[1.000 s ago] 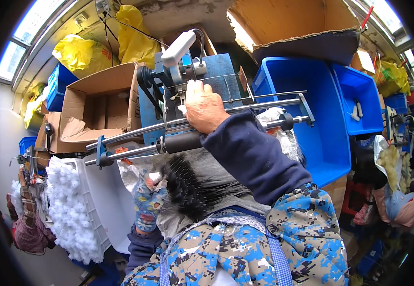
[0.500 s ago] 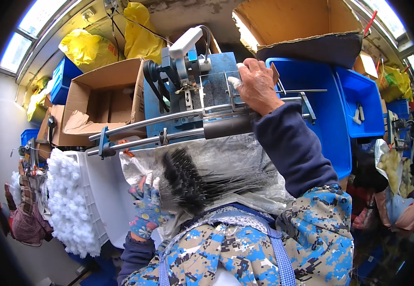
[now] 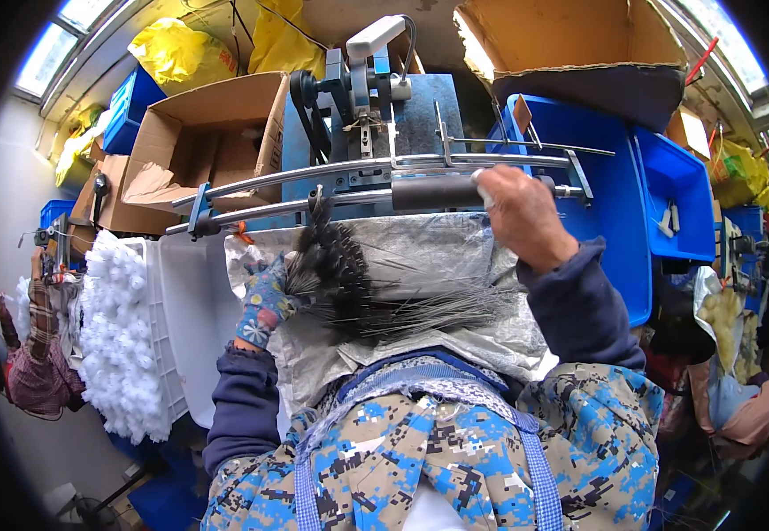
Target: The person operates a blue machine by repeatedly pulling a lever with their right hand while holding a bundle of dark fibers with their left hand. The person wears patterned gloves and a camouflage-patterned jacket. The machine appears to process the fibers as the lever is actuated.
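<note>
A blue machine (image 3: 433, 111) fronted by metal rails is flanked on the right by a blue bin (image 3: 610, 265). Below the rails, a silvery sheet (image 3: 469, 243) is spread over the lap, and dark bristles (image 3: 342, 274) are heaped on it. The bare right hand (image 3: 530, 217) is held, fingers bent, at the right end of a black roller (image 3: 438, 193); whether it is gripped cannot be told. The bristles' left edge is met by the gloved left hand (image 3: 265, 296), its closure blurred and likewise undeterminable.

left window (image 3: 46, 60): bright | right window (image 3: 728, 44): bright | left-hand wall (image 3: 15, 168): pale grey
</note>
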